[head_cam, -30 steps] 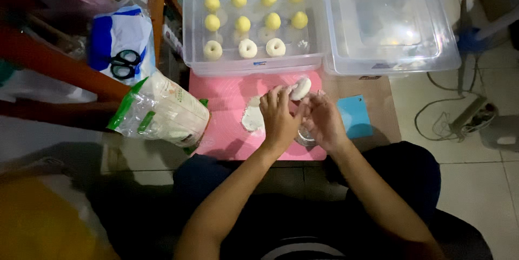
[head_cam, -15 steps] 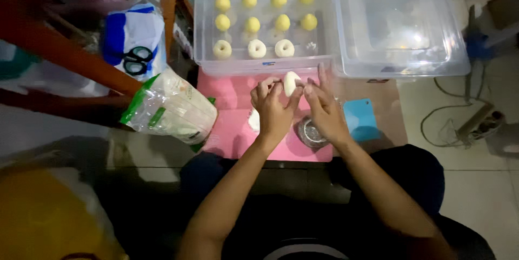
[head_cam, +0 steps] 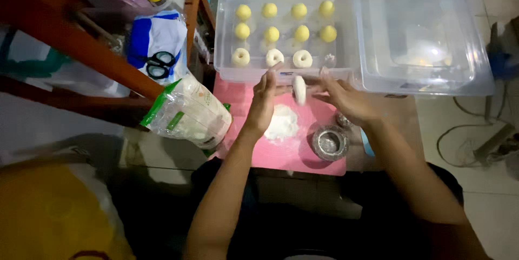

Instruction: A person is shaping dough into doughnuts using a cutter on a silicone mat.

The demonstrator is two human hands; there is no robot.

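From the head camera, looking down, the left hand [head_cam: 263, 100] and the right hand [head_cam: 346, 99] are raised over a pink mat [head_cam: 254, 149], palms turned toward each other, with a small pale piece of dough [head_cam: 299, 89] standing on edge between them; the fingertips of both hands meet the dough from either side, so each hand grips it lightly, fingers extended and not clenched; the dough hangs above the far end of the mat, just before the near wall of a clear plastic container [head_cam: 227, 49]; inside that container lie two rows of yellow dough balls [head_cam: 272, 34] and, nearest the hands, a row of three white dough rings [head_cam: 274, 57]; on the mat below the left hand is a small heap of white flour [head_cam: 283, 123], and to its right stands a round metal cup [head_cam: 330, 142], with a second, smaller metal piece [head_cam: 343, 119] partly hidden under the right wrist; a plastic bag of flour [head_cam: 189, 113] leans at the left edge of the mat; further left, a pair of black-handled scissors [head_cam: 158, 65] lies on a blue and white bag [head_cam: 148, 35]; to the right of the container sits a clear plastic lid [head_cam: 416, 27], upside down on the floor.
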